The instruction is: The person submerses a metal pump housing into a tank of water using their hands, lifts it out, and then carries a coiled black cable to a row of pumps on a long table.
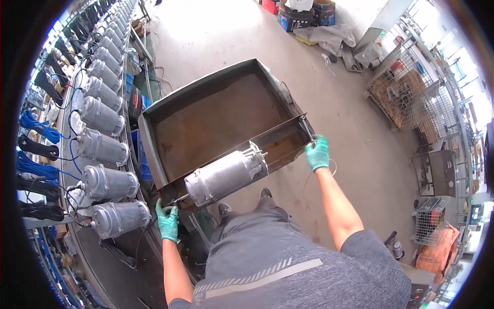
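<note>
A silver cylindrical motor (226,175) lies on its side across the near end of a metal tank (198,85), slanting up toward the right. A thin shaft sticks out of its left end, and several prongs project from its right end. My left hand (168,224), in a green glove, is at the tank's near left corner by the shaft tip. Its fingers are curled there, but what lies between them is too small to tell. At the near right corner, my right hand (318,153), also gloved in green, closes round the lower end of a metal bar handle (307,127).
On the left, a long bench (77,242) carries a row of similar motors (105,147) with coiled blue cables (38,126) and black ones. Wire cages (399,92) stand at the right. Boxes (296,18) and plastic sheeting (332,36) lie at the back.
</note>
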Available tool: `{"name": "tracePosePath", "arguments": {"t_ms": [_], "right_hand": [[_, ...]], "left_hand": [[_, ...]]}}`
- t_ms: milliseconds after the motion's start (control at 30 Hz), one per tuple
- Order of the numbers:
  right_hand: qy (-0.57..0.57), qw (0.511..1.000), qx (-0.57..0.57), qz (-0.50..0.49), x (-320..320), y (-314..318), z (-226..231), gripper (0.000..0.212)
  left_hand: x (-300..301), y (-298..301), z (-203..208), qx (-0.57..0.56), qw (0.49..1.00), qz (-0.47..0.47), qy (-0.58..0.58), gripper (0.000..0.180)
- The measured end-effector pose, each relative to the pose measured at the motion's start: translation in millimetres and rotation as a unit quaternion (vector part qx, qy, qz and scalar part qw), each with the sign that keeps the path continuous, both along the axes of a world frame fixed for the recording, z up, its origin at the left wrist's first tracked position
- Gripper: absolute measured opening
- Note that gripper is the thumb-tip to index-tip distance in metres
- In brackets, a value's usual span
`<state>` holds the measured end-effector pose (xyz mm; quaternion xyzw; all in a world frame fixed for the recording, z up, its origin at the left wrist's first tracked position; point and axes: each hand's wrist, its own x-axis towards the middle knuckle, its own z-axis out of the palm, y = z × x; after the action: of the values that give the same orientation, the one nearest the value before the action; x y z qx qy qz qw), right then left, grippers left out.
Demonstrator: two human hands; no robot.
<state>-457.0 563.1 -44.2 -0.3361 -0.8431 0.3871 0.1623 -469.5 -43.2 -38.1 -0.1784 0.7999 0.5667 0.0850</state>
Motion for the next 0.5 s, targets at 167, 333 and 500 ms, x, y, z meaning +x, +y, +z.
{"name": "tracePosePath", "arguments": {"t_ms": [167, 333, 500], "right_hand": [[-0.176, 0.981, -0.057, -0.055, 5, 68, -70, 0.05], [-0.136, 0.816, -0.562, 0.002, -21, 39, -2, 0.019], [0.028, 0.888, -0.405, 0.215, 10, -94, 86, 0.013]], "left_hand": [[8, 16, 4, 0.017, 0.999, 0.028, 0.012, 0.073], [9, 53, 45, 0.042, 0.995, 0.002, 0.091, 0.059], [1, 116, 103, 0.077, 0.982, -0.078, 0.153, 0.055]]}}
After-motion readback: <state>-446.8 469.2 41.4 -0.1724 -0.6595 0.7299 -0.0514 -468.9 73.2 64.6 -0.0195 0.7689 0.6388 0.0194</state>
